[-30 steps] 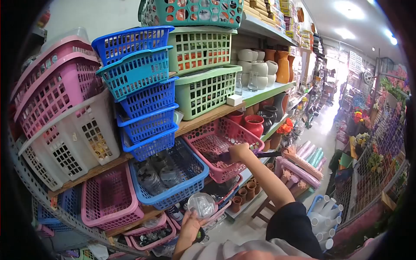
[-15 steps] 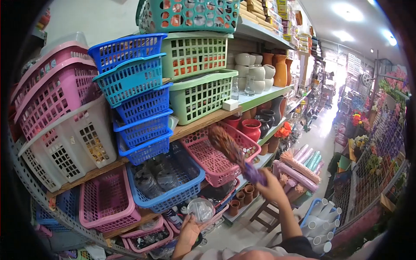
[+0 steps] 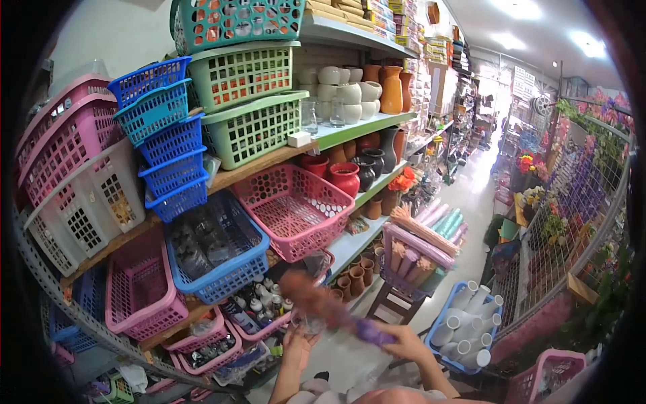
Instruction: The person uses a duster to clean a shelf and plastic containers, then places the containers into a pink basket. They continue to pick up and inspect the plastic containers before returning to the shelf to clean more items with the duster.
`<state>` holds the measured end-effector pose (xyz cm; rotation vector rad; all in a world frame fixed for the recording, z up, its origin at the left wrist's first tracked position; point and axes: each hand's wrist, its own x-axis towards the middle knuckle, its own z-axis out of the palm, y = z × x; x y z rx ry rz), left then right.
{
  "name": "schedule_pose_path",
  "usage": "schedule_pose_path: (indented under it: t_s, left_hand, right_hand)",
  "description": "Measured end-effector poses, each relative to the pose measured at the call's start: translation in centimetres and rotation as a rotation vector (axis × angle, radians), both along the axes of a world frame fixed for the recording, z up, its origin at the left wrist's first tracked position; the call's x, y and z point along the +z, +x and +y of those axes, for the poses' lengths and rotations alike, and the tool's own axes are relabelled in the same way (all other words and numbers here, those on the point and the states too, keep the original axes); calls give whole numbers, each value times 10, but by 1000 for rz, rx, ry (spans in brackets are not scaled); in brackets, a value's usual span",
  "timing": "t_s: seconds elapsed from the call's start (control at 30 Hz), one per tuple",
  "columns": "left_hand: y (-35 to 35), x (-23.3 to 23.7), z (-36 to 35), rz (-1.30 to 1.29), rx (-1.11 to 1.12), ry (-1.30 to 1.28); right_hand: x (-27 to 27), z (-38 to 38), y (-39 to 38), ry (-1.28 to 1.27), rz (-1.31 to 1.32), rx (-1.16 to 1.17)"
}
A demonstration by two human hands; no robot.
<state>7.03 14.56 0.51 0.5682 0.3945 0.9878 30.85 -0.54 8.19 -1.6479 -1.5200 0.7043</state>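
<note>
**Duster slants from the right hand across to the left**

The duster [image 3: 326, 308] is ahead of and between the hands, which are well apart. The right hand [image 3: 406, 343] grips its purple handle [image 3: 374, 333]; the long axis runs leftward and away, its blurred brown head nearer the left hand [image 3: 296, 347]. That hand holds a clear plastic item [image 3: 311, 326], partly hidden; whether the duster touches it, I cannot tell. Beyond the duster sits a pink basket [image 3: 313, 241]; ahead and left of the left hand, a blue basket [image 3: 229, 284].
</note>
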Motion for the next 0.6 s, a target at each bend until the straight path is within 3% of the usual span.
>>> schedule_pose_path:
  t_s: [0.03,0.1,0.17,0.23,0.3,0.37,0.43,0.5,0.57,0.6]
  left_hand:
    - [-2,-25,-5,63,23,52]
    - [-7,-33,-24,15,42,-16]
    - [-5,-9,-50,54,110,-17]
    - [-11,-13,-68,52,108,-10]
    - [-20,-20,-81,38,92,-51]
    - [-21,-18,-91,55,98,-36]
    - [-21,-14,-98,74,111,-2]
    - [-20,-11,-104,105,146,-14]
    - [-19,-2,-108,24,114,33]
    - [-23,-22,-102,-45,120,-35]
  right_hand:
    - [-8,-7,-2,75,-57,156]
    - [-13,-21,-8,-25,-107,201]
    - [-9,-34,-11,-220,19,-99]
    - [-19,-45,-9,-123,-37,-63]
    - [-25,-55,-10,-100,35,276]
    - [-24,-62,-17,-41,-12,309]
    - [-11,-68,-21,-115,-18,-50]
    - [-25,-70,-13,-56,-80,-89]
    - [-28,-74,-11,154,-34,194]
    - [-25,-80,-8,-62,78,285]
